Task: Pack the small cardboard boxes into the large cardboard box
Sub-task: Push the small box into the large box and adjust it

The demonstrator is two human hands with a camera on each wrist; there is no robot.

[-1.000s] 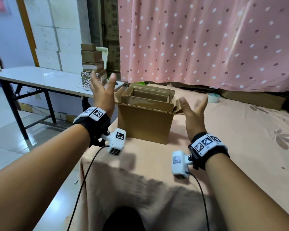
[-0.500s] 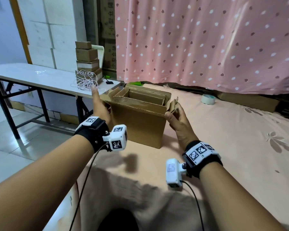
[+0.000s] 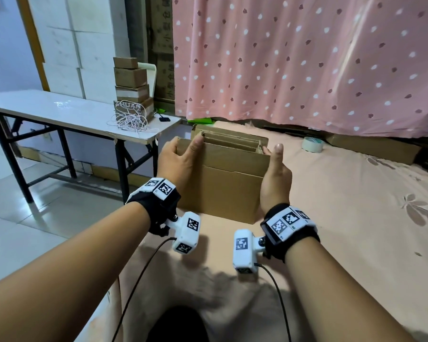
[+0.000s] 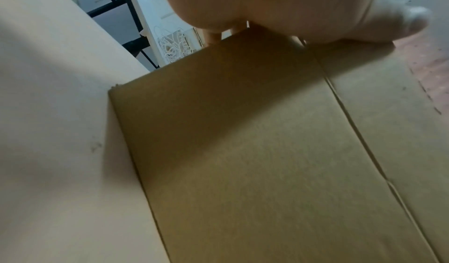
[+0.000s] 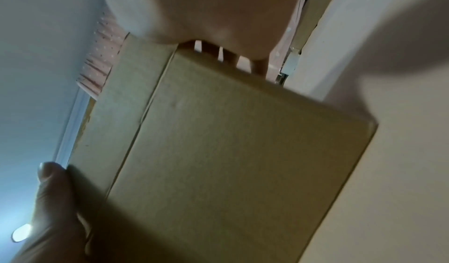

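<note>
The large cardboard box [image 3: 227, 191] stands on the peach cloth [image 3: 356, 218] in front of me, its top flaps held upright. My left hand [image 3: 181, 156] grips its upper left corner, thumb on the front flap and fingers round the side. My right hand [image 3: 274, 169] grips the upper right corner, thumb pointing up along the edge. In the left wrist view the palm sits against the box [image 4: 243, 152]. The right wrist view has the fingers curled over the box [image 5: 230, 142] side. A stack of small cardboard boxes [image 3: 131, 85] stands on the white table [image 3: 59, 109] at the left.
A coil of white cord [image 3: 131, 119] lies in front of the small boxes. A roll of tape [image 3: 312, 144] sits on the cloth behind the box at the right, near flat cardboard [image 3: 371, 149] under the pink dotted curtain [image 3: 307, 58]. Tiled floor lies at the left.
Both hands came down from raised and apart onto the sides of the large box. The splayed flaps now stand upright between them.
</note>
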